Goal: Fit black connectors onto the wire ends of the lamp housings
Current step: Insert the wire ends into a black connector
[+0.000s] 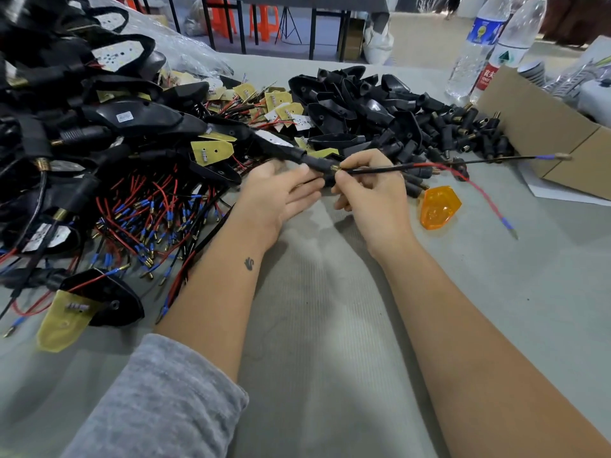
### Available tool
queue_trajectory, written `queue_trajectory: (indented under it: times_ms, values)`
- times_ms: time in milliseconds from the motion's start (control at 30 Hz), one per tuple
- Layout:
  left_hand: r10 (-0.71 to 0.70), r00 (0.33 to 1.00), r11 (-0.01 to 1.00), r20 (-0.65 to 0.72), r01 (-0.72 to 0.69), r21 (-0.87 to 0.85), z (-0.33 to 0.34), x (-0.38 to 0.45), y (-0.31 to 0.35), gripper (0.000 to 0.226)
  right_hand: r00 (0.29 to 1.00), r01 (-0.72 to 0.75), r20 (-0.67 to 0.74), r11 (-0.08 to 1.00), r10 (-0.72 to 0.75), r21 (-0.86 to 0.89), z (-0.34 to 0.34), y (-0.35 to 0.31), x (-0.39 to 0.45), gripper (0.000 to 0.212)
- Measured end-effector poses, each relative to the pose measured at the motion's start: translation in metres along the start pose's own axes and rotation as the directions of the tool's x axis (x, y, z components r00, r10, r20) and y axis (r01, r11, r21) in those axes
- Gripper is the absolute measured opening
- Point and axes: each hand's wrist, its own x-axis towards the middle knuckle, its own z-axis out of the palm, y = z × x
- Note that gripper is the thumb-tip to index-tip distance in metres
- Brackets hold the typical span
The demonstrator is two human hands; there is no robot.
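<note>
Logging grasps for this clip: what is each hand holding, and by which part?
The left hand holds the black connector around its body. The right hand pinches the black wire just beyond the connector's brass end.

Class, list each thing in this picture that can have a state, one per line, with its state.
Left hand: holds the black connector.
Right hand: pinches the wires at the connector's brass end.
Black connector: threaded on the wires.
Water bottles: upright.
Cardboard box: open.
Orange lens: loose on table.

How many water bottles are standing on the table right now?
2: the blue-labelled bottle at the table's far right, and the white-and-red-labelled bottle immediately to its right, behind the cardboard box. None seems hidden.
</note>
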Motion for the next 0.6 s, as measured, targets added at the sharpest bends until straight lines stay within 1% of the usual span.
queue_trajectory:
  times_ms: [33, 100, 167, 233, 300, 367, 467, 500, 567, 600]
  values:
    - [0.007, 1.0, 0.999, 0.0, -0.007, 0.033, 0.001, 0.0, -0.001, 0.019, 0.999, 0.029, 0.026, 0.998, -0.027, -0.056, 0.002, 0.0, -0.002, 0.008]
    - [0.024, 1.0, 0.997, -0.002, -0.024, 0.076, 0.003, -0.001, -0.001, 0.017, 0.991, 0.075, 0.117, 0.991, -0.062, -0.112, 0.006, 0.0, -0.007, 0.006]
    - [0.054, 0.999, 0.992, 0.002, -0.054, 0.116, 0.003, -0.001, -0.003, 0.016, 0.962, 0.193, 0.232, 0.963, -0.147, -0.188, 0.009, 0.001, -0.012, 0.011]
    - [0.089, 0.996, 0.988, 0.013, -0.09, 0.125, 0.003, -0.002, -0.003, 0.019, 0.911, 0.355, 0.336, 0.867, -0.238, -0.35, 0.009, 0.002, -0.013, 0.015]
    - [0.107, 0.994, 0.99, 0.024, -0.108, 0.089, 0.002, -0.002, -0.002, 0.023, 0.875, 0.454, 0.394, 0.758, -0.281, -0.468, 0.009, 0.001, -0.011, 0.018]
    - [0.089, 0.996, 0.995, 0.004, -0.089, 0.048, 0.001, 0.0, 0.002, 0.025, 0.861, 0.473, 0.436, 0.727, -0.263, -0.498, 0.011, 0.001, -0.011, 0.023]
    - [0.042, 0.998, 0.999, -0.039, -0.043, -0.03, 0.001, 0.002, 0.004, 0.024, 0.824, 0.488, 0.537, 0.705, -0.179, -0.515, 0.015, 0.0, -0.013, 0.035]
    - [0.033, 0.998, 0.998, -0.048, -0.036, -0.049, 0.001, 0.003, 0.004, 0.024, 0.821, 0.477, 0.552, 0.708, -0.148, -0.521, 0.016, -0.001, -0.014, 0.039]
    - [0.031, 0.998, 0.996, -0.061, -0.036, -0.079, 0.001, 0.003, 0.003, 0.026, 0.833, 0.411, 0.544, 0.773, -0.103, -0.483, 0.017, -0.004, -0.015, 0.044]
    - [0.029, 0.997, 0.994, -0.067, -0.036, -0.101, 0.001, 0.004, 0.003, 0.028, 0.842, 0.372, 0.532, 0.814, -0.093, -0.446, 0.017, -0.005, -0.015, 0.041]
